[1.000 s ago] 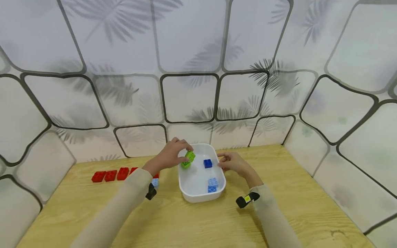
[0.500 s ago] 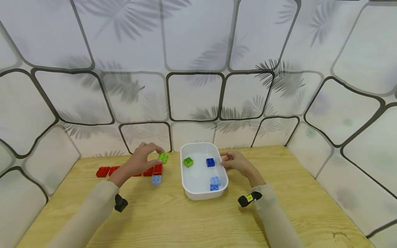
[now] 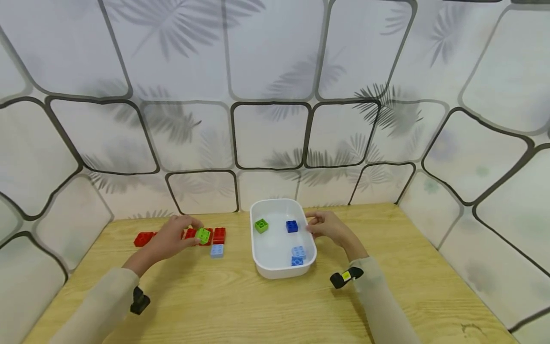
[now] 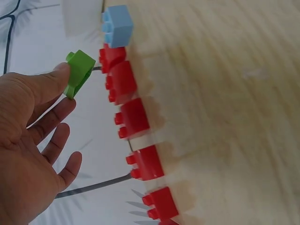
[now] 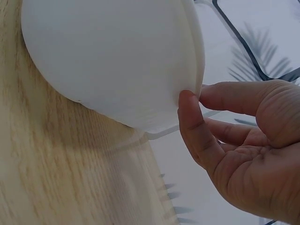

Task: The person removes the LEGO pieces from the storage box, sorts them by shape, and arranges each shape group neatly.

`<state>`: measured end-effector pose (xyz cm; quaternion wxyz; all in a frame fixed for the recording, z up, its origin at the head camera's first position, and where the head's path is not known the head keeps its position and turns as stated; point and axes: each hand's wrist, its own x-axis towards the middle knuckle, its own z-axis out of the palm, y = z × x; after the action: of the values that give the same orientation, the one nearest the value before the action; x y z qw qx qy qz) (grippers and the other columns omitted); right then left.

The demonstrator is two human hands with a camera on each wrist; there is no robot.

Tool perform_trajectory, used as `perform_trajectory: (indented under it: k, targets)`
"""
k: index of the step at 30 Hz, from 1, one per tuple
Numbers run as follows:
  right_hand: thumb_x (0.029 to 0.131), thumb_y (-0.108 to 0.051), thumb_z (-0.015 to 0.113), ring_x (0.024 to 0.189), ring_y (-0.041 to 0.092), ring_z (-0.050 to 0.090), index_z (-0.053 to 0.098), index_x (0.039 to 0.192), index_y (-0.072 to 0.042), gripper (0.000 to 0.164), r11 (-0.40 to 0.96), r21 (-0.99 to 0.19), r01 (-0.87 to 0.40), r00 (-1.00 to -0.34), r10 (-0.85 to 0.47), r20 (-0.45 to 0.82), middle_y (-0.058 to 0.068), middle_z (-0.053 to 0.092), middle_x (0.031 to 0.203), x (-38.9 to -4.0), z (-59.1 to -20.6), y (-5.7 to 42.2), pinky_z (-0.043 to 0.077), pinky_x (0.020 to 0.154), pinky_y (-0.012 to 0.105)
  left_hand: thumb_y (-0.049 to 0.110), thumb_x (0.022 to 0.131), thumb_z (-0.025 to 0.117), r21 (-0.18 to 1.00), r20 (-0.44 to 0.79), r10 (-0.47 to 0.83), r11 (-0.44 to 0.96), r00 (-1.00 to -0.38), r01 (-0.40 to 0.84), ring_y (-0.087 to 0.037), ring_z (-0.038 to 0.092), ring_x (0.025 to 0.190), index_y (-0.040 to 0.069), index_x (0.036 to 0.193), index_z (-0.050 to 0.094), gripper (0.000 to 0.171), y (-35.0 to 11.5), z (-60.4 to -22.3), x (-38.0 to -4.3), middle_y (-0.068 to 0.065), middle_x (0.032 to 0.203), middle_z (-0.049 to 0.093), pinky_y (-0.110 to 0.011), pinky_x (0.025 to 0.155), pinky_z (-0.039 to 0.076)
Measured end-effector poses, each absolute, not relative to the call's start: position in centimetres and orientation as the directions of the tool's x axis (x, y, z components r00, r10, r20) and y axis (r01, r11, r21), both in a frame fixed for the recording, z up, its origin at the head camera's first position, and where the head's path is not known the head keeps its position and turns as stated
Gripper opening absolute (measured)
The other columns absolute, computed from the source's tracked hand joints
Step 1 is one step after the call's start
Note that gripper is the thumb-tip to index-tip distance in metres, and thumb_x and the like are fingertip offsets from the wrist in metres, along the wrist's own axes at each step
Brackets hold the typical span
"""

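My left hand pinches a green toy brick between thumb and index finger, its other fingers loosely bent. That brick is held over the row of red toy bricks and overlaps them in the head view. A light blue toy brick lies in front of the row's right end. My right hand holds the rim of a white plastic tub, its thumb at the edge and a fingertip against the outer wall. Inside the tub lie another green brick, a dark blue brick and lighter blue bricks.
The wooden table reaches towards me in front of the tub. A patterned wall covering rises right behind the tub and the red row, and it also closes in the left and right sides.
My left hand has lifted the green brick out of the tub and carried it left, over the red row. My right hand stays at the tub's rim. The view has shifted slightly.
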<state>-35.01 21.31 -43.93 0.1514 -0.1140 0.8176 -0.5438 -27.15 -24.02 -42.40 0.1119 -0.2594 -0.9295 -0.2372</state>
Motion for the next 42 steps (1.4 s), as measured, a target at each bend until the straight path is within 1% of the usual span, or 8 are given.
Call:
perform_trajectory:
  k: [5,9,12,14,18,22,35,42]
  targets:
    - [0.096,-0.004,0.067,0.078,0.013,0.067,0.050,0.145,0.006,0.053,0.388,-0.921,-0.027,-0.925,-0.359,-0.124,0.014,0.068,0.102,-35.0,-43.9,21.4,0.060,0.082,0.043,0.011,0.085,0.081,0.359,0.326,0.433,0.765,-0.840,0.534,-0.033,0.062,0.100,0.003,0.116,0.068,0.034,-24.6,-43.5,-26.7,-0.008,0.110,0.070,-0.051,0.089,0.046]
    - [0.096,-0.004,0.067,0.078,0.014,0.067,0.050,0.145,0.006,0.053,0.390,-0.920,-0.029,-0.925,-0.360,-0.124,0.014,0.068,0.102,-34.9,-44.0,21.4,0.060,0.082,0.044,0.009,0.084,0.081,0.403,0.288,0.406,0.770,-0.867,0.494,-0.030,0.058,0.098,0.005,0.115,0.069,0.033,-24.7,-44.0,-26.5,-0.008,0.112,0.070,-0.042,0.082,0.047]
    - [0.096,-0.004,0.067,0.079,0.014,0.067,0.050,0.144,0.006,0.052,0.388,-0.921,-0.025,-0.925,-0.358,-0.125,0.014,0.067,0.102,-34.9,-44.0,21.4,0.060,0.083,0.045,0.009,0.085,0.081,0.446,0.254,0.390,0.765,-0.885,0.465,-0.026,0.052,0.095,0.007,0.114,0.069,0.031,-24.6,-44.2,-26.2,-0.008,0.112,0.070,-0.035,0.076,0.044]
    - [0.096,-0.004,0.067,0.079,0.014,0.067,0.050,0.144,0.006,0.052,0.388,-0.921,-0.024,-0.926,-0.357,-0.126,0.014,0.067,0.102,-34.9,-44.1,21.4,0.060,0.083,0.046,0.010,0.085,0.081,0.452,0.247,0.389,0.764,-0.887,0.461,-0.025,0.050,0.093,0.007,0.113,0.069,0.030,-24.5,-44.4,-26.1,-0.007,0.112,0.070,-0.034,0.075,0.043]
    - [0.096,-0.005,0.067,0.079,0.014,0.067,0.051,0.144,0.006,0.052,0.392,-0.920,-0.021,-0.927,-0.353,-0.129,0.013,0.067,0.101,-35.0,-44.3,21.3,0.060,0.083,0.045,0.012,0.085,0.081,0.437,0.229,0.399,0.773,-0.888,0.460,-0.024,0.051,0.094,0.008,0.111,0.069,0.029,-24.3,-44.8,-26.0,-0.005,0.109,0.070,-0.037,0.078,0.045]
    - [0.096,-0.005,0.067,0.078,0.014,0.066,0.052,0.144,0.004,0.051,0.398,-0.917,-0.018,-0.928,-0.347,-0.132,0.012,0.067,0.100,-35.1,-44.5,21.2,0.060,0.081,0.041,0.012,0.085,0.082,0.427,0.212,0.407,0.779,-0.889,0.459,-0.024,0.053,0.097,0.007,0.109,0.069,0.028,-24.2,-45.2,-26.0,-0.003,0.106,0.070,-0.041,0.082,0.046]
    - [0.096,-0.004,0.067,0.078,0.014,0.066,0.053,0.144,0.004,0.051,0.399,-0.917,-0.013,-0.932,-0.337,-0.133,0.012,0.067,0.099,-35.1,-44.1,21.1,0.061,0.077,0.036,0.015,0.085,0.082,0.409,0.193,0.409,0.793,-0.892,0.452,-0.022,0.054,0.095,0.007,0.108,0.069,0.028,-24.5,-45.5,-26.5,-0.003,0.105,0.071,-0.041,0.082,0.046]
    - [0.096,-0.005,0.067,0.080,0.014,0.066,0.053,0.144,0.003,0.050,0.410,-0.912,-0.008,-0.933,-0.331,-0.140,0.012,0.067,0.100,-35.1,-43.9,21.3,0.060,0.082,0.040,0.014,0.084,0.082,0.380,0.212,0.422,0.795,-0.881,0.472,-0.023,0.060,0.093,0.007,0.106,0.069,0.026,-24.5,-45.5,-26.6,-0.003,0.102,0.070,-0.049,0.089,0.043]
